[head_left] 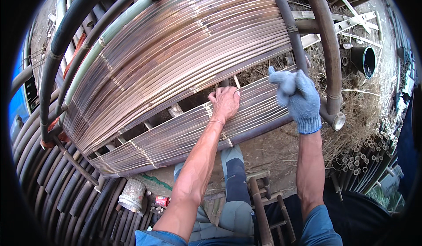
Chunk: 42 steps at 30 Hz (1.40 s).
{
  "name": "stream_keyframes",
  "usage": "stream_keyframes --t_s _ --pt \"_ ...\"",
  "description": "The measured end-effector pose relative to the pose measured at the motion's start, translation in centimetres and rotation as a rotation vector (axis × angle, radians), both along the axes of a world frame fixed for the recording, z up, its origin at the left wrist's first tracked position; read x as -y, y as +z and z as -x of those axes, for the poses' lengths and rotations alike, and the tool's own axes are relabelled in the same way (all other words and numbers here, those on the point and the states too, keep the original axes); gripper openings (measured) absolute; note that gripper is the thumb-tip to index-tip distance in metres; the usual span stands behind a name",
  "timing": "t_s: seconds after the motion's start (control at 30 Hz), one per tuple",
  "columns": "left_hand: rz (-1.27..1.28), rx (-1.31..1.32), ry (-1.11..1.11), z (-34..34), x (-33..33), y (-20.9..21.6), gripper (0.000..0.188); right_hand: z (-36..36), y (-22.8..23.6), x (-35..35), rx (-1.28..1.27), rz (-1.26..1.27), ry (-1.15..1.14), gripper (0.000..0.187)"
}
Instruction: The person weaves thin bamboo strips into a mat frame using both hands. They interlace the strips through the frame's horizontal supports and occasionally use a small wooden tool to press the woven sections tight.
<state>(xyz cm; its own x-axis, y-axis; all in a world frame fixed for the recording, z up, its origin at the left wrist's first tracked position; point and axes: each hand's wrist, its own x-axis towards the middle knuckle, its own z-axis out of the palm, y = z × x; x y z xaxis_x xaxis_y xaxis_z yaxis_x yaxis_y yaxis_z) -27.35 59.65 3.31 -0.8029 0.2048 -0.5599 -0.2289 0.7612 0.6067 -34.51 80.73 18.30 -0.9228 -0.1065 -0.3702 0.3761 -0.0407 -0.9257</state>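
A bamboo bench or bed frame lies before me, its surface made of long thin slats in two panels with a gap between them. My bare left hand (pixel 225 104) rests on the near slat panel (pixel 180 129), its fingers bent over the edge beside the gap. A short pale peg (pixel 237 81) stands in the gap near those fingertips. In a blue-grey knitted glove, my right hand (pixel 299 97) is over the right end of the near panel, fingers curled in. What it holds, if anything, is hidden. The far slat panel (pixel 184 43) fills the upper middle.
Thick dark bamboo rails (pixel 325 39) rise at both sides of the frame. Bamboo poles (pixel 88 189) lie stacked at lower left, near a whitish bucket (pixel 132 195) and a red can (pixel 162 200). A black bucket (pixel 363 61), straw (pixel 358 114) and cut bamboo ends (pixel 358 158) are at right.
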Motion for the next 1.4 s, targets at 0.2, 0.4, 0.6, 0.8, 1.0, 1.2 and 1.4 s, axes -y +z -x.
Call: stream_keyframes --t_s 0.2,0.4,0.6,0.8,1.0,1.2,1.4 --pt "0.044 0.000 -0.092 0.2 -0.2 1.5 0.057 -10.3 -3.0 2.2 -0.105 -1.182 1.137 0.011" --pt "0.000 -0.111 -0.053 -0.6 0.5 0.5 0.056 -10.8 -3.8 3.8 -0.461 -0.830 0.875 0.009" --pt "-0.014 -0.111 -0.033 -0.8 -0.1 1.2 0.060 -11.8 -6.0 -4.3 -0.062 -0.789 0.823 0.018" --pt "0.194 -0.525 0.176 -3.1 3.7 1.8 0.060 -8.6 -7.9 -3.6 -0.364 -1.258 0.438 0.023" --pt "0.546 -0.521 0.053 -6.0 10.4 3.6 0.061 -3.2 -9.7 5.3 -0.500 -1.348 0.406 0.031" --pt "0.421 -0.552 0.038 -2.0 12.6 4.3 0.031 -3.0 -11.4 7.6 -0.498 -1.330 0.334 0.027" --pt "0.179 -0.649 0.102 -1.5 10.7 5.3 0.030 -1.7 -11.7 5.5 -0.475 -1.188 0.358 0.019"
